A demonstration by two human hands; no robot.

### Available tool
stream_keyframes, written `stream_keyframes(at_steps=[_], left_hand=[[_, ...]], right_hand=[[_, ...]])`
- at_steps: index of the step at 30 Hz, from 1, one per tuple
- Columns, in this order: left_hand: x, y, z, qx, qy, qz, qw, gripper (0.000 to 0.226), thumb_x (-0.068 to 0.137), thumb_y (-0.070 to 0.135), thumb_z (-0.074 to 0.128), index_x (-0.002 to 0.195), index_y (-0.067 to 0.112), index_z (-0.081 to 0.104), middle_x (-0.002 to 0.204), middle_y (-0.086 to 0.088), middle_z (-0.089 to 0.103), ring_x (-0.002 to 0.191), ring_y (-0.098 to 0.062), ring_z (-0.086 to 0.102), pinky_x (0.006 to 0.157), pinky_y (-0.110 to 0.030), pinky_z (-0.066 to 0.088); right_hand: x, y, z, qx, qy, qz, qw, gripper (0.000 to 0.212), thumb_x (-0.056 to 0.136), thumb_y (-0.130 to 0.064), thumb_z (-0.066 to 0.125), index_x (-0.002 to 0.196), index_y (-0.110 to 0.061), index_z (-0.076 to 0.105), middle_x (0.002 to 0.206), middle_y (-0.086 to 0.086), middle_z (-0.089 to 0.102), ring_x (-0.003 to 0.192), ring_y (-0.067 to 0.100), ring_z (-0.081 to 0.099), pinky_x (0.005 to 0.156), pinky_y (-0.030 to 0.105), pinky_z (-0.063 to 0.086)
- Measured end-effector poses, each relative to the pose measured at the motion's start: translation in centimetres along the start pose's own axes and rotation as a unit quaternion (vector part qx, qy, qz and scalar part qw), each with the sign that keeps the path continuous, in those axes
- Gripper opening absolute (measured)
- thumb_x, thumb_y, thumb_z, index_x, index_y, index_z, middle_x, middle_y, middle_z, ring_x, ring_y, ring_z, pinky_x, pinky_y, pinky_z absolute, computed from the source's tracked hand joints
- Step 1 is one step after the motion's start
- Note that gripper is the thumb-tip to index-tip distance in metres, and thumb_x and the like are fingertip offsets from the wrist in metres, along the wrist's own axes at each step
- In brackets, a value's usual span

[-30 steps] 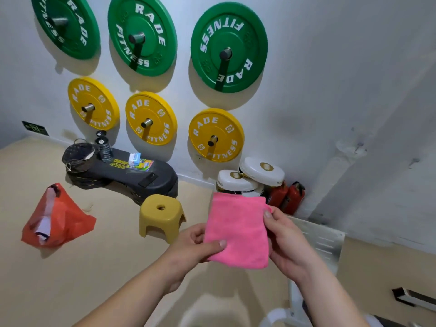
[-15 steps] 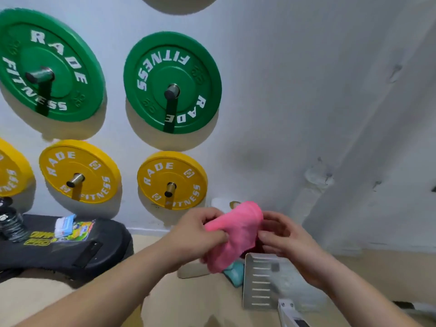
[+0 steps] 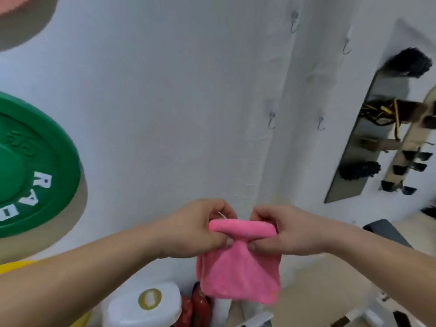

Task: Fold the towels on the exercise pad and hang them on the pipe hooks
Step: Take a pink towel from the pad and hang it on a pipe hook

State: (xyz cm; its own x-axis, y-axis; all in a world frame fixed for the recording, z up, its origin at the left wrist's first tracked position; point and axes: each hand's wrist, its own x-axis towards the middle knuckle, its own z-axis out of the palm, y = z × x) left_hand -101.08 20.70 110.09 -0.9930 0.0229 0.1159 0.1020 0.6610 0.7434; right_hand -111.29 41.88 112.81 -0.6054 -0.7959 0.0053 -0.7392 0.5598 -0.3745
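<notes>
Two hands, left hand (image 3: 198,228), right hand (image 3: 286,230), gripping pink towel (image 3: 240,267) between (hanging below)

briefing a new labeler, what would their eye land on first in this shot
The pink towel stands out at bottom centre, its top edge bunched and pinched between left hand and right hand. A big green weight plate fills the left edge, and four bare metal hooks dot the white wall above the hands.

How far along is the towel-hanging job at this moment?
Done: the pink towel is folded. In hand: the left hand and right hand pinch its rolled top edge. Left: hanging it; all four wall hooks in view are bare.
</notes>
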Motion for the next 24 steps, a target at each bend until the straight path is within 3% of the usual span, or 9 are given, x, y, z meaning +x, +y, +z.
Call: stream_keyframes(at_steps=[4, 8, 10, 13, 16, 19, 24], left_hand=[[9.6, 3.5, -3.1, 0.032, 0.014, 0.022, 0.999, 0.026, 0.079, 0.028, 0.083, 0.101, 0.030, 0.070, 0.093, 0.010, 0.077, 0.087, -0.005, 0.073, 0.078, -0.028, 0.062], [18.1, 6.2, -7.6, 0.032, 0.049, 0.018, 0.998, 0.025, 0.077, 0.038, 0.085, 0.092, 0.023, 0.072, 0.088, -0.001, 0.078, 0.082, -0.022, 0.076, 0.075, -0.040, 0.065], [22.0, 7.4, -10.1, 0.006, 0.068, 0.020, 0.997, 0.024, 0.079, 0.036, 0.085, 0.091, 0.019, 0.072, 0.088, -0.005, 0.078, 0.081, -0.025, 0.077, 0.073, -0.039, 0.066], [27.5, 9.4, -14.0, -0.024, 0.125, 0.043, 0.991, 0.019, 0.081, 0.027, 0.081, 0.095, 0.019, 0.071, 0.093, -0.004, 0.078, 0.080, -0.017, 0.076, 0.071, -0.032, 0.065], [32.4, 11.2, -17.6, -0.079, 0.184, 0.073, 0.977, 0.022, 0.081, 0.017, 0.076, 0.101, 0.017, 0.067, 0.099, -0.010, 0.077, 0.084, -0.021, 0.076, 0.072, -0.035, 0.066], [36.5, 13.4, -20.3, -0.136, 0.206, 0.106, 0.963, 0.023, 0.082, 0.008, 0.073, 0.103, 0.010, 0.065, 0.103, -0.020, 0.076, 0.077, -0.020, 0.074, 0.061, -0.027, 0.062], [41.8, 16.9, -23.3, -0.157, 0.217, 0.176, 0.947, 0.017, 0.085, 0.013, 0.078, 0.099, 0.008, 0.070, 0.103, -0.018, 0.076, 0.092, -0.027, 0.077, 0.076, -0.039, 0.066]], right_hand=[[4.9, 6.0, -8.8, 0.097, 0.003, 0.018, 0.995, 0.025, 0.077, -0.032, 0.088, 0.085, -0.026, 0.065, 0.079, -0.010, 0.067, 0.075, 0.006, 0.064, 0.067, 0.031, 0.054], [10.2, 10.0, -17.3, 0.198, 0.058, 0.008, 0.979, 0.018, 0.085, -0.022, 0.084, 0.095, -0.014, 0.071, 0.087, 0.001, 0.073, 0.084, 0.013, 0.071, 0.074, 0.027, 0.056], [12.8, 11.0, -20.5, 0.233, 0.099, -0.003, 0.967, 0.016, 0.090, -0.021, 0.078, 0.101, -0.011, 0.072, 0.095, 0.006, 0.075, 0.090, 0.017, 0.072, 0.078, 0.032, 0.058], [16.7, 11.8, -24.2, 0.268, 0.177, -0.007, 0.947, 0.017, 0.095, -0.022, 0.072, 0.108, -0.012, 0.071, 0.098, 0.002, 0.077, 0.089, 0.014, 0.073, 0.075, 0.030, 0.059], [19.7, 11.6, -27.6, 0.264, 0.279, 0.001, 0.923, 0.013, 0.097, -0.024, 0.068, 0.109, -0.018, 0.071, 0.100, -0.001, 0.078, 0.088, 0.014, 0.075, 0.072, 0.029, 0.059], [21.9, 11.5, -31.8, 0.239, 0.350, 0.015, 0.906, 0.012, 0.097, -0.024, 0.067, 0.108, -0.020, 0.070, 0.103, 0.001, 0.077, 0.091, 0.016, 0.075, 0.074, 0.032, 0.061], [24.2, 11.7, -38.4, 0.214, 0.424, 0.026, 0.880, 0.008, 0.094, -0.018, 0.067, 0.100, -0.019, 0.073, 0.102, 0.004, 0.077, 0.089, 0.018, 0.070, 0.077, 0.035, 0.055]])
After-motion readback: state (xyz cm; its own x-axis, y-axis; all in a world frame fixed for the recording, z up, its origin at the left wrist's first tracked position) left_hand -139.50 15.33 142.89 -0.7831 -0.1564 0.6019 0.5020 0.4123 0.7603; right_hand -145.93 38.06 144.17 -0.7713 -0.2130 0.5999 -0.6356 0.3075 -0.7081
